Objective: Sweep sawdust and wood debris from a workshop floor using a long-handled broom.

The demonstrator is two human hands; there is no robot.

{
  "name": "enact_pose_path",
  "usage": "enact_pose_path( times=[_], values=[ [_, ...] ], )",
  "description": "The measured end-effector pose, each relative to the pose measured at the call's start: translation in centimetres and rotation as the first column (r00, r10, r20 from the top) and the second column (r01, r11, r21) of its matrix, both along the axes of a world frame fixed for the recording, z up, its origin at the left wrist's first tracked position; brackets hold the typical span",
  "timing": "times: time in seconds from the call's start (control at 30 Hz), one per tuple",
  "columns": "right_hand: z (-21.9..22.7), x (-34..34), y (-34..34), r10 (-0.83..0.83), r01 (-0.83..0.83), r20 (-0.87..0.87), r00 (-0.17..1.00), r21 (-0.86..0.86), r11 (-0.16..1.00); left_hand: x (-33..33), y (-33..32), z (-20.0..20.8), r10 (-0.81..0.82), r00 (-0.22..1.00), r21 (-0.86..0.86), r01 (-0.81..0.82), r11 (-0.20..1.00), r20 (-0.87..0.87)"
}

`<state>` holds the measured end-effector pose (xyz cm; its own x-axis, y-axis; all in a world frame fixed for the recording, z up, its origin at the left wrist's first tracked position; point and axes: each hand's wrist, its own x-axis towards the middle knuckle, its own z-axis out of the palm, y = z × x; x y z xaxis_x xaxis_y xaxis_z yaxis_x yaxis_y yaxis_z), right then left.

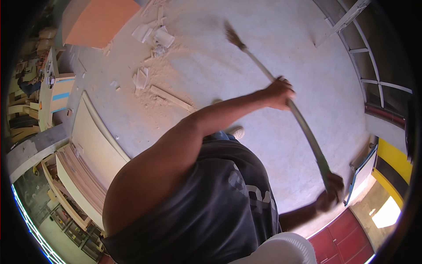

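Note:
A long-handled broom (303,125) slants across the view, its bristle head low over the grey floor at the far middle. My left hand (279,93) is wrapped round the pole partway along, with that arm stretched across in front of my body. Closer to me, at the right, my right hand (332,193) grips the pole's end, beside a green part of the handle; it is somewhat blurred. The brush (234,37) has thin brown bristles and appears apart from the sawdust (160,99) spread to its left.
Amid the sawdust lie a wooden strip (171,97) and crumpled white scraps (163,37). An orange-brown box-shaped piece (99,22) stands at the far left. Large boards (94,127) are stacked at the left. A white metal frame (358,50) stands far right.

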<state>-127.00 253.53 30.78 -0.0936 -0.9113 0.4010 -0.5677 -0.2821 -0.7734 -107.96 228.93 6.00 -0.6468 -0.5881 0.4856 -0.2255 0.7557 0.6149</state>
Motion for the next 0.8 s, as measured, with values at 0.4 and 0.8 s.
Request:
enact_pose_path(
  times=[0.4, 0.8],
  values=[
    [10.4, 2.5, 8.4, -0.128, 0.115, -0.219, 0.967, -0.068, 0.991, -17.3, 13.6, 3.0, -0.612, 0.790, 0.437, 0.539, 0.720, 0.033],
    [-6.6, 13.0, -3.6, 0.131, -0.387, 0.582, 0.802, 0.340, 0.857, 16.2, 5.2, -13.2, -0.181, 0.933, 0.386, 0.049, 0.921, 0.312]
  ],
)
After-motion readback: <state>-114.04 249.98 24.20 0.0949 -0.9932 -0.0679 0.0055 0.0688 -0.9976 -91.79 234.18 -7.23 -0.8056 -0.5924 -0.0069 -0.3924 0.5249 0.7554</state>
